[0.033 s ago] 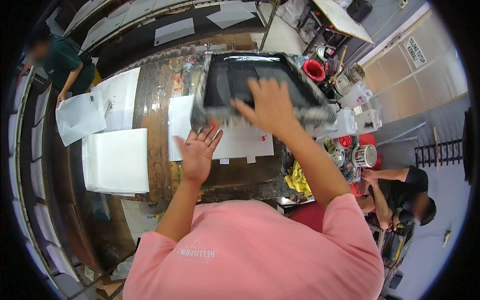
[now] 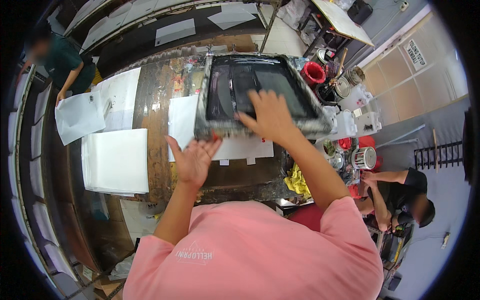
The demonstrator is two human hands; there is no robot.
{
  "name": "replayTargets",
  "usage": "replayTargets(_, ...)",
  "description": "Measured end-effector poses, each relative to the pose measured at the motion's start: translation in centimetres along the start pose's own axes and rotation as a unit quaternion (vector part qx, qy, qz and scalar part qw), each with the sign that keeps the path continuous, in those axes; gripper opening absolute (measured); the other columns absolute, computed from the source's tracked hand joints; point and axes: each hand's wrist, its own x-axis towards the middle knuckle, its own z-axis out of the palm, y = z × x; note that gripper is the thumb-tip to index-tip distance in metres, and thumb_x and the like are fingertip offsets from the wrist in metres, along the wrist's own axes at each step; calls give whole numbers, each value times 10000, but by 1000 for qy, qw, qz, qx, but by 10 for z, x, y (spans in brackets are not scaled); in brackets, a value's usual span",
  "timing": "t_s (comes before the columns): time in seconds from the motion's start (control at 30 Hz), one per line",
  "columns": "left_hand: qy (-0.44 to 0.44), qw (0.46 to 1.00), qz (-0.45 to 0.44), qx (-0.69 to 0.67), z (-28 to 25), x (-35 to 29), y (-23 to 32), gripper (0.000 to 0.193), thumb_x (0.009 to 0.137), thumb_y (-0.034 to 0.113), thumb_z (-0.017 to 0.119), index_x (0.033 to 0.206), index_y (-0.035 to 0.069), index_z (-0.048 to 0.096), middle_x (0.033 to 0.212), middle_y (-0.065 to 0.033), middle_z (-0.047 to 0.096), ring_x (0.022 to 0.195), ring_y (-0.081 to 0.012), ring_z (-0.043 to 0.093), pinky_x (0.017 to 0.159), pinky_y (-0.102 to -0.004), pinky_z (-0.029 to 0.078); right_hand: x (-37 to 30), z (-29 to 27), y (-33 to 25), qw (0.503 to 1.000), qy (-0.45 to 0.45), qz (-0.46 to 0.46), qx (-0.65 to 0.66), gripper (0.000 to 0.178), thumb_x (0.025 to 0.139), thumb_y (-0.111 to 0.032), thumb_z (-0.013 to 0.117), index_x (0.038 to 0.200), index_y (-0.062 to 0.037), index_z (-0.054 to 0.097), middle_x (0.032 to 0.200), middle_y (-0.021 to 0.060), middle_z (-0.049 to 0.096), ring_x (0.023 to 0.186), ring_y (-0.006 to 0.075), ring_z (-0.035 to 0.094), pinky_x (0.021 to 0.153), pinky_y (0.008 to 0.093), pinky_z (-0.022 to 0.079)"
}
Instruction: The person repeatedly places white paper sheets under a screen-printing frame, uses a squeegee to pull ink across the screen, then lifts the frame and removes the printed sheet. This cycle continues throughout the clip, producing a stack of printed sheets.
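Observation:
A screen-printing frame [image 2: 315,112] with dark, wet-looking mesh tilts over a stack of white sheets [image 2: 182,112] on the worn table. Its near edge is blurred and appears to be above the sheets. My left hand [image 2: 192,162] is palm up with fingers stretched and thumb apart; its fingertips reach the frame's near edge, though contact is unclear. Over the near part of the mesh, my right hand [image 2: 272,117] has its fingers spread, slightly blurred, holding nothing I can see. Whether it touches the mesh, I cannot tell. A little red print shows on the top sheet.
Left on the table lies another white stack [image 2: 116,160]. A person in green [image 2: 65,65] handles a white sheet [image 2: 80,117] beyond it. Ink tubs [image 2: 313,73] and cans crowd the right side, near a yellow cloth [image 2: 297,179] and a second person [image 2: 400,195].
The frame's near edge has come down and toward me, covering more of the red print. Both my hands have moved slightly nearer to me, and my left thumb has spread wider.

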Motion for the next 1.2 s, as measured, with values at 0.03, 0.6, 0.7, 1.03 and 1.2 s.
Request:
replayTargets(0.03,102,993,-61,-20,8,-9,3,1046,1020,800,394,1594,-66,267,1490,-248,534,1462,-368,497,1227,-488,417,-14,19,12,999,-39,-22,12,495,926,-450,706,1197,-35,701,1160,153,671,1135,368,611,938,539,458)
replayTargets(0.6,81,953,-237,171,-111,-7,-34,1029,1023,833,280,1638,9,241,1490,-253,564,1390,-355,579,1199,-464,455,159,213,135,974,-80,186,-99,404,929,-177,666,1330,-146,642,1242,111,726,1223,366,658,1008,604,469)
replayTargets(0.7,85,958,-226,155,-110,-10,-35,978,1050,792,293,1609,-10,280,1450,-257,585,1373,-340,593,1205,-462,448,159,229,122,960,-94,219,-147,361,955,-217,637,1313,-168,624,1287,91,700,1242,382,645,997,645,455)
replayTargets(1.03,77,966,-180,171,-109,-13,-45,957,1055,788,280,1558,-25,328,1371,-240,631,1316,-320,627,1177,-441,468,26,170,54,997,-80,5,-17,408,873,-187,744,1268,-160,644,1162,75,705,1137,323,657,1006,583,407)
replayTargets(1.2,89,969,-159,165,-104,-13,-47,997,1016,837,328,1498,-33,404,1350,-228,647,1291,-313,640,1157,-432,479,-80,110,8,988,-154,-9,3,439,872,-179,749,1298,-169,645,1173,59,693,1158,301,641,1008,575,391)
